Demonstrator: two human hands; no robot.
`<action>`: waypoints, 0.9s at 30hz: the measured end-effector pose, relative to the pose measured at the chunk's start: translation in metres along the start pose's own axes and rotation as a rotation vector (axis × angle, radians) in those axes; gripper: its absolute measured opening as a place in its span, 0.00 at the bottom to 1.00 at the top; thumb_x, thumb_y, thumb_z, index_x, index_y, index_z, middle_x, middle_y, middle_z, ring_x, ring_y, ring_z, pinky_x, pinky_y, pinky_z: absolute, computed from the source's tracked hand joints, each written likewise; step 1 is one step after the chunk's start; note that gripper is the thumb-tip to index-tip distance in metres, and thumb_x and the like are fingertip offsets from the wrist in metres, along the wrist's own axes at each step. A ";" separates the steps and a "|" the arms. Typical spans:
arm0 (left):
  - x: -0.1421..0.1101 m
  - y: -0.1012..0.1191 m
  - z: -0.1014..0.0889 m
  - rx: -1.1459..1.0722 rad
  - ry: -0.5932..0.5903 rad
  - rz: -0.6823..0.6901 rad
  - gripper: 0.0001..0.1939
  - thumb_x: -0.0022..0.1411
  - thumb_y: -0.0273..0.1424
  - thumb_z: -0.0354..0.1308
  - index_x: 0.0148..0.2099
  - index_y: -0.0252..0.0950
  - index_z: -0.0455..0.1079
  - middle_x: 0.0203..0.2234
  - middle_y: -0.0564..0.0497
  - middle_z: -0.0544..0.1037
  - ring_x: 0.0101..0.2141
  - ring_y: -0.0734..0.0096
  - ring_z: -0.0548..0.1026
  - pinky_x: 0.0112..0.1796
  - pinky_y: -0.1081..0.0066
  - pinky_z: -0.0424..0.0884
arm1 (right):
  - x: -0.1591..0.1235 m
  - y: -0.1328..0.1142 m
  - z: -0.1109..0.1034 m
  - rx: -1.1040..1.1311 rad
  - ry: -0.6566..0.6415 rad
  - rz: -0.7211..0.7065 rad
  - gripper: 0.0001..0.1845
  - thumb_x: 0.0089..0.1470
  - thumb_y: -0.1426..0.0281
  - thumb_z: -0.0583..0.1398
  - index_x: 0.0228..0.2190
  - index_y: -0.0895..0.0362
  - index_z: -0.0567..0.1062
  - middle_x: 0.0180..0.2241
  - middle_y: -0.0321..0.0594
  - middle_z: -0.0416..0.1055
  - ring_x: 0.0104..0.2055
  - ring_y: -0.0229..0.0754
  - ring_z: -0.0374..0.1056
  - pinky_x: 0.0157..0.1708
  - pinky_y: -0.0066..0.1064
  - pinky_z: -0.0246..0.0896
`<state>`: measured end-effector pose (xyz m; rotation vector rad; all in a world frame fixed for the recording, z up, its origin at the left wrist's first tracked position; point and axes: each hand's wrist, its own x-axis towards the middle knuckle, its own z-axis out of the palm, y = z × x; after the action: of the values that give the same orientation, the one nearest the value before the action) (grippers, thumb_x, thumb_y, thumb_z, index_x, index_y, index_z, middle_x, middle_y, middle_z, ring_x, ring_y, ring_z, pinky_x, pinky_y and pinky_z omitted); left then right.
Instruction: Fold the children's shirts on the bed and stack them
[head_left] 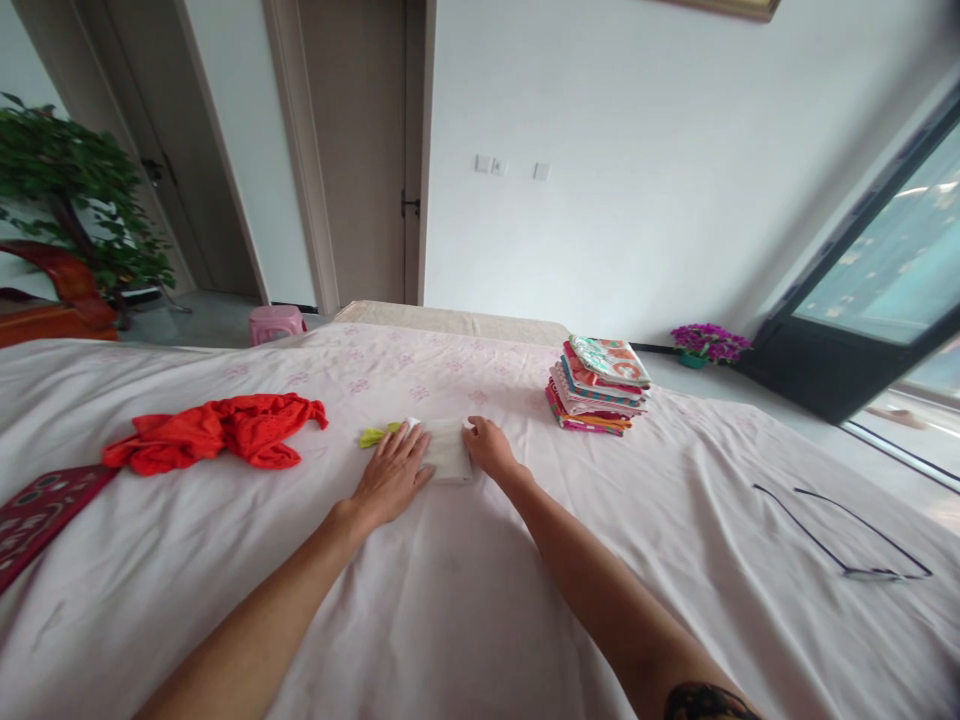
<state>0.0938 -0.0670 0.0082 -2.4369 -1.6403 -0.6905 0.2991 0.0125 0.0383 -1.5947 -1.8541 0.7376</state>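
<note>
A white folded cloth [447,455] lies flat at the middle of the covered surface. My left hand [393,470] rests on its left side, palm down with the fingers stretched out. Beyond those fingertips a yellow-green piece of cloth [373,437] sticks out; whether it belongs to the white cloth I cannot tell. At the right edge of the white cloth, my right hand [489,447] has its fingers curled in and closed on the border. Its fingertips are partly hidden.
A crumpled red cloth [247,425] and a dark red patterned item [45,510] lie on the left. To the right stand a stack of folded cloths [600,385] and, nearer, eyeglasses [870,572]. The pale sheet [465,600] has wrinkles. A pink stool [276,322] stands beyond.
</note>
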 end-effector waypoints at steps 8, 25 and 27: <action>-0.009 -0.004 0.009 -0.019 0.000 -0.059 0.29 0.69 0.43 0.47 0.68 0.38 0.56 0.67 0.39 0.57 0.67 0.46 0.52 0.61 0.43 0.53 | -0.004 -0.022 -0.006 0.295 -0.247 0.202 0.18 0.57 0.58 0.58 0.26 0.60 0.74 0.19 0.40 0.69 0.23 0.41 0.68 0.25 0.30 0.64; -0.006 -0.015 -0.016 -0.680 0.306 -0.501 0.22 0.69 0.41 0.43 0.56 0.37 0.68 0.52 0.44 0.77 0.54 0.62 0.73 0.57 0.59 0.67 | -0.014 -0.035 0.016 0.837 -0.257 0.136 0.13 0.37 0.70 0.64 0.30 0.60 0.75 0.26 0.38 0.76 0.31 0.44 0.72 0.34 0.32 0.67; -0.006 -0.015 -0.019 -0.706 0.317 -0.541 0.21 0.68 0.41 0.44 0.55 0.38 0.68 0.51 0.45 0.78 0.54 0.62 0.73 0.57 0.60 0.67 | -0.013 -0.033 0.013 0.862 -0.244 0.187 0.15 0.35 0.72 0.64 0.32 0.59 0.75 0.27 0.38 0.77 0.31 0.44 0.73 0.34 0.34 0.68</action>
<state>0.0726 -0.0723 0.0202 -2.0280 -2.1851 -1.9007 0.2689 -0.0050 0.0523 -1.1264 -1.2350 1.6021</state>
